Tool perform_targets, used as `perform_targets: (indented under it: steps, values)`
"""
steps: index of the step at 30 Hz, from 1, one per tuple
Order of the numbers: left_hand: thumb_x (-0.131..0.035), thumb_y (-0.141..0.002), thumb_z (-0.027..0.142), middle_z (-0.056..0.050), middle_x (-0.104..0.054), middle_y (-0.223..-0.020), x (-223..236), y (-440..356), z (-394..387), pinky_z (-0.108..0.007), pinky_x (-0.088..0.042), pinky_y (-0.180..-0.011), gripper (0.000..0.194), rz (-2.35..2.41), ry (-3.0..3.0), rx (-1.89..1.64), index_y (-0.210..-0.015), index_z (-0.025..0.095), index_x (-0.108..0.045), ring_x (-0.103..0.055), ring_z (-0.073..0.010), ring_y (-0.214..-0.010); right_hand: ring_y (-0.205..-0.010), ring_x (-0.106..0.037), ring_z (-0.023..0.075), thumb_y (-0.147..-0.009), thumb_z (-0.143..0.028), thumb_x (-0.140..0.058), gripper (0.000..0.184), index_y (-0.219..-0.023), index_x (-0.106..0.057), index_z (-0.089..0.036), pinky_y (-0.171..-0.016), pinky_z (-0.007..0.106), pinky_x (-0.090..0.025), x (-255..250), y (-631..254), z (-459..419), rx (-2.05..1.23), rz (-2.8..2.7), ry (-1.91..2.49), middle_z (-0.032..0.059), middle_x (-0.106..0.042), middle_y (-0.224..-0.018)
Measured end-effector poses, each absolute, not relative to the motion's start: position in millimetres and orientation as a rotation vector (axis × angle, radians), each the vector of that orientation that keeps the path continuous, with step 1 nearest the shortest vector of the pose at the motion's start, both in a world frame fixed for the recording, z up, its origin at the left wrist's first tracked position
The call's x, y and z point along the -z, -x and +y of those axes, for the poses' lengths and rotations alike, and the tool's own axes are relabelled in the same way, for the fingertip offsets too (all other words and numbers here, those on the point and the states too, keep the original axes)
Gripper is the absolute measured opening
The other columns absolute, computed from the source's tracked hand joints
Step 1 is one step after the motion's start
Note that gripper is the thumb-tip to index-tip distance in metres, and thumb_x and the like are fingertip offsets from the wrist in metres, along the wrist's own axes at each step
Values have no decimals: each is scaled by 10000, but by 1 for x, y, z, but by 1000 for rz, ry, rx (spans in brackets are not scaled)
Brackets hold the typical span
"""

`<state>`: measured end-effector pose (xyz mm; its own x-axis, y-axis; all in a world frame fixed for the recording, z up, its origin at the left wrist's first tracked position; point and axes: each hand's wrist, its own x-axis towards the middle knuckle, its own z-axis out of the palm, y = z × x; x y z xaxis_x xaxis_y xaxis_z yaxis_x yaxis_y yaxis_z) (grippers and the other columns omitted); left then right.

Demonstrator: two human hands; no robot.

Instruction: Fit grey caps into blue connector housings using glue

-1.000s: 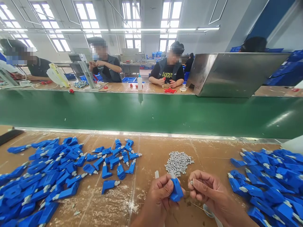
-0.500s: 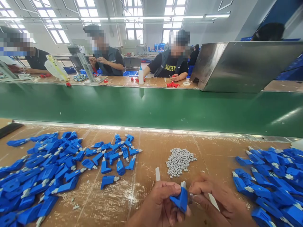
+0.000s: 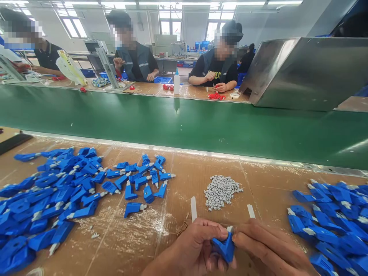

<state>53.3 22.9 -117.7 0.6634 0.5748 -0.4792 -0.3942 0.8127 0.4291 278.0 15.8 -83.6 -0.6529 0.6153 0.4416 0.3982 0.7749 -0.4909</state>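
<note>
My left hand (image 3: 198, 243) grips a blue plastic part (image 3: 226, 247) with a white tip, low in the middle of the head view. The thumb lies along its top and the other fingers curl beneath. My right hand (image 3: 266, 243) is closed, its fingertips pressed against the part's right side near the white tip. Whatever those fingertips hold, if anything, is hidden. Just beyond both hands lies a pile of small grey-white pieces (image 3: 221, 193) on the brown tabletop (image 3: 129, 245).
Many similar blue parts (image 3: 63, 188) cover the left side; another heap (image 3: 336, 218) lies at right. Two pale strips (image 3: 193, 208) are on the tabletop near my hands. Beyond runs a green conveyor belt (image 3: 143, 119), with a metal housing (image 3: 304, 73) and several people across it.
My right hand has moved in against the blue part, closing the small gap. The view has tilted down slightly. Across the belt, co-workers' arms have shifted.
</note>
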Motion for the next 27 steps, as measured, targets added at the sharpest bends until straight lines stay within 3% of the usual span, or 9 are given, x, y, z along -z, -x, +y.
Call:
perform_targets:
  steps: [5,9,11,14,18,22,27]
  values:
    - [-820,-668,378,-107,-739,-608,117,-54,23,-170,-321,-365,280,706,-328,-546,-633,132,-692,-590,-89,-384,-1048,-833,313,-1031,-136,-654,530,-1551,-619,-233,-923,379,-707,70,-277,19,-498,-2439,750,152,-855,-1149]
    - [-886,-647,415,-73,-700,-577,113,-54,23,-180,-332,-381,343,705,-355,-605,-645,141,-678,-570,-84,-395,-823,-829,243,-967,-127,-759,588,-1491,-659,-376,-750,313,-717,79,-274,16,-631,-2151,748,51,-863,-1015]
    - [-932,-635,439,-32,-662,-556,110,-53,22,-182,-350,-388,388,675,-371,-651,-661,151,-674,-565,-83,-407,-716,-798,209,-912,-207,-852,505,-1359,-740,-413,-682,281,-702,85,-272,10,-743,-1867,937,5,-844,-920]
    - [-969,-630,465,2,-621,-537,106,-52,22,-178,-332,-382,425,641,-399,-701,-690,155,-684,-577,-87,-437,-581,-736,172,-888,-460,-869,275,-1132,-831,-339,-536,236,-645,89,-264,1,-1139,-1400,1230,-8,-762,-720]
    - [-964,-681,479,11,-620,-555,100,-50,23,-177,-334,-413,425,608,-465,-737,-723,147,-704,-558,-72,-461,-460,-589,101,-718,-672,-925,567,-1047,-848,-217,-361,160,-456,90,-250,1,-1663,-1002,1236,-20,-648,-649]
    - [-953,-720,455,-27,-693,-654,94,-47,23,-192,-375,-470,410,608,-526,-744,-752,131,-703,-579,-71,-507,-461,-509,71,-704,-636,-956,593,-1061,-833,-179,-406,154,-439,96,-246,8,-1858,-966,1120,-38,-595,-611]
    - [-961,-688,507,3,-644,-618,91,-48,20,-202,-383,-496,468,643,-569,-748,-742,129,-691,-560,-68,-510,-448,-449,53,-734,-568,-966,508,-1030,-811,-185,-403,136,-384,105,-246,8,-1932,-942,1021,-55,-571,-592]
